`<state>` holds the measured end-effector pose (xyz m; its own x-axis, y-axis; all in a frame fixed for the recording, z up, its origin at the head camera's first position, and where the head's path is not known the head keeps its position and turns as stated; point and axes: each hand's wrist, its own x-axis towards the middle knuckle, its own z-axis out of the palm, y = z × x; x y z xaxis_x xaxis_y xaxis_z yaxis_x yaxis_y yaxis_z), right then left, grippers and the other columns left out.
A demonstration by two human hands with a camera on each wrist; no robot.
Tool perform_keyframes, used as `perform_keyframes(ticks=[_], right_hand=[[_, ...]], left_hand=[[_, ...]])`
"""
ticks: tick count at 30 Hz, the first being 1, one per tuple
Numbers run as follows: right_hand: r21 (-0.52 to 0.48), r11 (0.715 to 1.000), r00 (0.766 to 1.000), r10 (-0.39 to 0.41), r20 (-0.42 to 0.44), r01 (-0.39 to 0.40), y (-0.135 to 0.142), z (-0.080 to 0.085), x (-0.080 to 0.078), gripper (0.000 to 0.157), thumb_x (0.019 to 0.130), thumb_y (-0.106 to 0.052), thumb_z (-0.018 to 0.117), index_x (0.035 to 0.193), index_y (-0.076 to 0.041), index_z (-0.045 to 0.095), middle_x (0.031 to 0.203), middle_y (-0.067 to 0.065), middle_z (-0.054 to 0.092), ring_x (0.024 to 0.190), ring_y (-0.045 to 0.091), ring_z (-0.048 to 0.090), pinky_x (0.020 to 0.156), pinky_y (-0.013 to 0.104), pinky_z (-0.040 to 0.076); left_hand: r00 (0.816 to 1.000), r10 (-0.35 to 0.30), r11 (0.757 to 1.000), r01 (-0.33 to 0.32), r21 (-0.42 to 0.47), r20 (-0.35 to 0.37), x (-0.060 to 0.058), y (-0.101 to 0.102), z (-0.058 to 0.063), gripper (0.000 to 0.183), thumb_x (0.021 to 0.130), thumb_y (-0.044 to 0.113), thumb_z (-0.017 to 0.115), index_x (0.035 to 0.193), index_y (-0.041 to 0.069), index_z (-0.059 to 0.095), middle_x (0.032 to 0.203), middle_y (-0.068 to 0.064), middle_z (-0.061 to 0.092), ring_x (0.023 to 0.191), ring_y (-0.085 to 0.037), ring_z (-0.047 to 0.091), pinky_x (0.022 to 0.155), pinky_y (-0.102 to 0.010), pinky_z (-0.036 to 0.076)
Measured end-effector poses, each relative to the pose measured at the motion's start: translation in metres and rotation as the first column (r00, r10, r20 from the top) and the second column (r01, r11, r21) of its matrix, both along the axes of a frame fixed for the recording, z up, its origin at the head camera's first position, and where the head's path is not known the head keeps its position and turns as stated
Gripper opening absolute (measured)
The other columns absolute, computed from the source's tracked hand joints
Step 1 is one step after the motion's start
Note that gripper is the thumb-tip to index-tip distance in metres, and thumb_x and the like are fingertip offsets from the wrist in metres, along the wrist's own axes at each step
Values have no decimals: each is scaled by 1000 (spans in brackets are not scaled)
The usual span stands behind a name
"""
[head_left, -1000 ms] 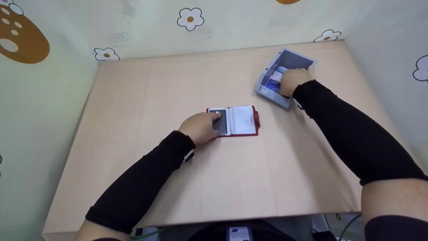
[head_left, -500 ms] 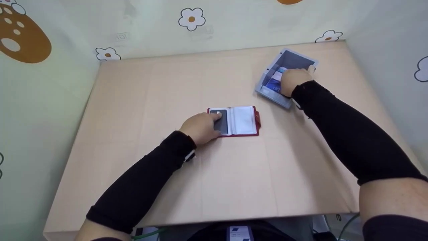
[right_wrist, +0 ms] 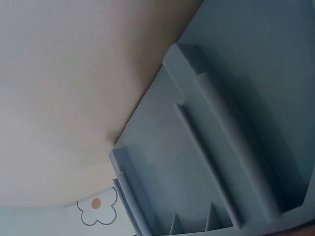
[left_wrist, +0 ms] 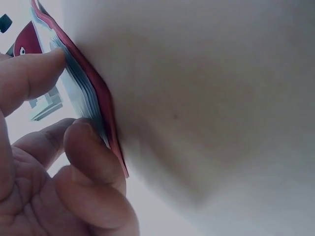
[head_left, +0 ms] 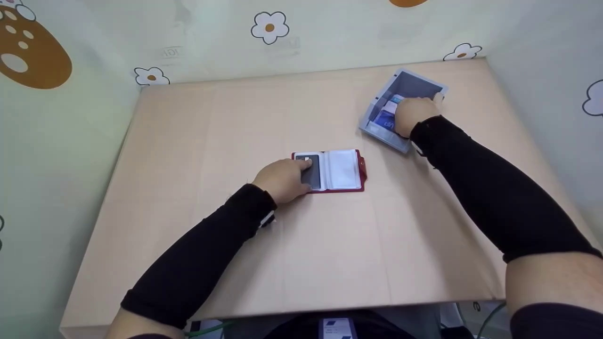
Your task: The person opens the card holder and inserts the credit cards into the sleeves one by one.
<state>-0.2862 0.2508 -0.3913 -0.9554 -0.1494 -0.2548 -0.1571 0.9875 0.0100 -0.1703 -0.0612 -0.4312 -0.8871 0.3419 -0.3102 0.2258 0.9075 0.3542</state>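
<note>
A small red card holder [head_left: 344,169] lies spread open on the table, with a dark card on its left page and a whitish right page. My left hand [head_left: 282,180] is at its left side, index finger and thumb on the dark page; the left wrist view shows curled fingers [left_wrist: 93,157] against the stacked sleeves. My right hand [head_left: 415,115] reaches into a grey plastic bin [head_left: 385,137], one finger along the right rim. Its other fingertips are hidden. Left of that hand, blue cards [head_left: 385,119] and a pale pinkish card [head_left: 390,106] show inside.
The pale wooden-look table [head_left: 226,132] meets walls at the back and sides. Only the bin's ribbed outer wall [right_wrist: 162,142] shows in the right wrist view. A badge [head_left: 338,328] hangs at the person's front, below the table edge.
</note>
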Motion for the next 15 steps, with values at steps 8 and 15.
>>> perform_keyframes(ticks=[8,15], right_hand=[[-36,998,998,-56,-18,55,-2,-2,0,33,90,-9,52,111,12,65,117,35,68,116,53,59,116,72,25],[-82,994,997,-75,-33,72,0,0,0,45,96,-12,53,132,16,53,123,38,65,120,53,61,114,67,35]], left_hand=[[1000,3,1000,-3,-4,17,-3,-1,0,62,97,33,71,155,20,54,142,-9,67,123,-24,63,111,-43,49],[999,22,1000,-22,14,37,-3,-1,4,63,96,34,73,155,19,54,143,-9,67,125,-24,63,112,-43,48]])
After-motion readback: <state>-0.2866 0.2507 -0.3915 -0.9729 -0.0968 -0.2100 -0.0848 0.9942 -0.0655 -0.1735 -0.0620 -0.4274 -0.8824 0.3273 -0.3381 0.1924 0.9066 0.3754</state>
